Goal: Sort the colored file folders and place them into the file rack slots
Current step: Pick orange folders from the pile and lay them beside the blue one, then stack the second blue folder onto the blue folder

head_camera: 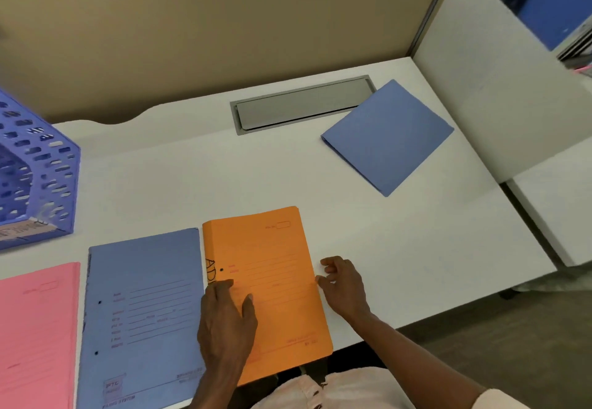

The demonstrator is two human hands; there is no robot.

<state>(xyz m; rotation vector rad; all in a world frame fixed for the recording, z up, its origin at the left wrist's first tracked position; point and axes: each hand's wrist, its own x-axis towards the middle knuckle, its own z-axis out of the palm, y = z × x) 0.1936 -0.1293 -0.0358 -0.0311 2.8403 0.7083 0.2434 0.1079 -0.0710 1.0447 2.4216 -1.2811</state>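
Pressing flat on the lower left part of the orange folder (275,280), the left hand (226,322) lay with fingers straight. Its grip was spread apart and clasped nothing. That looked like a way of pinning the folder to the counter (192,178) so it would not slide. The right hand (344,287) sat at the folder's right edge, low and right of centre in the frame. Its fingers were loosely curled, with one fingertip touching the edge. Its grip was slack and held nothing that could be seen, and it was probably placed to square the folder or lift its edge.

The folders along the bottom of the frame lay face up in a row by colour, which suited sorting before filing. A pink folder (35,328) was at lower left, a printed blue folder (144,312) was next to it, and the orange one was just beside that, running past the counter's near edge. A second, plain blue folder (387,136) lay turned at an angle at upper right, well apart from the row, as if not yet gathered with its match. One of its corners was just beside the right end of a grey cable hatch (304,104).

The perforated blue file rack (38,178) stood at the left edge of the frame, within the left arm's reach. What its slots held could not be made out. By this layout, the filing itself seemed not yet begun.
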